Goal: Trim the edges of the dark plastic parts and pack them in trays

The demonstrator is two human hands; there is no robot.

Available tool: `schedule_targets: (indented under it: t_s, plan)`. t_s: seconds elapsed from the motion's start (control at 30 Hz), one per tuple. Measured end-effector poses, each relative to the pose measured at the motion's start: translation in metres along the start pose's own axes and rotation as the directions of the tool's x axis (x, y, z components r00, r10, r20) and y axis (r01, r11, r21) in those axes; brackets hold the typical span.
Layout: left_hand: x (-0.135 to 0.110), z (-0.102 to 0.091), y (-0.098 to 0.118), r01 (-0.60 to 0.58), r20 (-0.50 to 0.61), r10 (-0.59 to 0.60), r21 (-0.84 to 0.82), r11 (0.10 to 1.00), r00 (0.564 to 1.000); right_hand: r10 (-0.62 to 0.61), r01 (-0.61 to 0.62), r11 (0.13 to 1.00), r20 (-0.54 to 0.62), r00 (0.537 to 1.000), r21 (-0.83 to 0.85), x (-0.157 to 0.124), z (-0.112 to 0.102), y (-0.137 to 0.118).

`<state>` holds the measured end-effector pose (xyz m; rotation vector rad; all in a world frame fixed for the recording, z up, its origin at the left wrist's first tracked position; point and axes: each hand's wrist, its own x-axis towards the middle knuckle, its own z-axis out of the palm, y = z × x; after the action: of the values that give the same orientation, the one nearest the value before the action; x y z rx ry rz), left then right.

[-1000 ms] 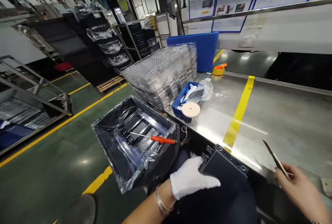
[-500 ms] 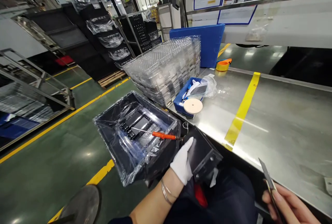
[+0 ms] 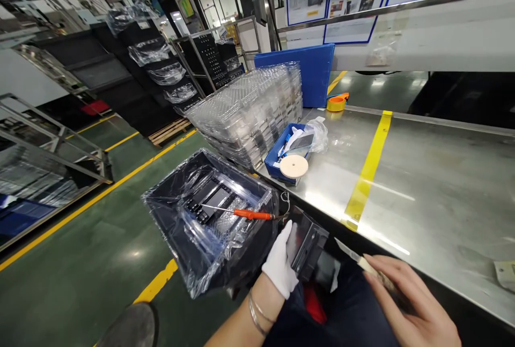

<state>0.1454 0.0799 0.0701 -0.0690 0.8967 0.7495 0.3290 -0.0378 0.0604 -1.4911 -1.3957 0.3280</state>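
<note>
My left hand, in a white glove, grips a dark rectangular part by its left side above my lap. The thumb lies along the part's edge, and the fingers underneath are hidden. A pale scrap hangs at the part's lower right corner. Bare and to the right of the part, my right hand is closed on a craft knife. Its blade points up and left toward the part, apart from it. An orange-handled screwdriver lies across the edge of a film-lined black crate left of my glove.
On the metal table a blue bin holds pens and a bag, with a round beige disc at its front. Behind stand stacked clear trays, a blue panel and yellow tape. A round stool is at lower left.
My right hand has brought the knife left, closer to the dark part. The part has been tilted in my left hand, so a different side faces me. The camera view has shifted slightly.
</note>
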Motion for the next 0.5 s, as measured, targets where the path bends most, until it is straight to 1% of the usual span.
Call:
schedule_targets:
  t_s: [0.1,0.17,0.23,0.27,0.33,0.4,0.43,0.47,0.5]
  plan:
    - [0.002,-0.001,-0.005,0.015,0.003,-0.015,0.059,0.998,1.0,-0.107,0.107,0.994,0.037,0.994,0.009,0.01,0.008,-0.01]
    - [0.007,-0.006,-0.007,0.031,0.065,-0.038,0.107,0.994,0.997,-0.145,0.144,0.989,0.068,0.987,0.019,0.013,0.011,-0.012]
    - [0.013,-0.015,-0.006,0.033,0.127,-0.048,0.118,0.992,0.991,-0.155,0.153,0.988,0.093,0.984,0.026,0.013,0.011,-0.011]
    - [0.015,-0.019,-0.004,0.036,0.143,-0.05,0.1,0.994,0.988,-0.144,0.143,0.989,0.086,0.986,0.02,0.012,0.009,-0.009]
    - [0.019,-0.028,0.003,0.065,0.165,-0.066,0.014,0.998,0.984,-0.092,0.092,0.995,0.018,0.996,-0.025,0.007,0.002,-0.003]
    - [0.019,-0.034,0.012,0.123,0.21,-0.104,-0.08,0.989,0.972,0.001,-0.006,0.997,-0.066,0.998,-0.072,-0.001,-0.01,0.004]
    - [0.018,-0.036,0.016,0.152,0.248,-0.122,-0.108,0.982,0.961,0.039,-0.045,0.996,-0.08,0.996,-0.083,-0.004,-0.016,0.007]
    - [0.016,-0.037,0.02,0.168,0.276,-0.13,-0.119,0.979,0.952,0.045,-0.05,0.995,-0.056,0.997,-0.085,-0.007,-0.021,0.008]
    - [0.015,-0.037,0.023,0.168,0.285,-0.129,-0.117,0.979,0.95,0.021,-0.02,0.997,0.002,1.0,-0.08,-0.008,-0.025,0.007]
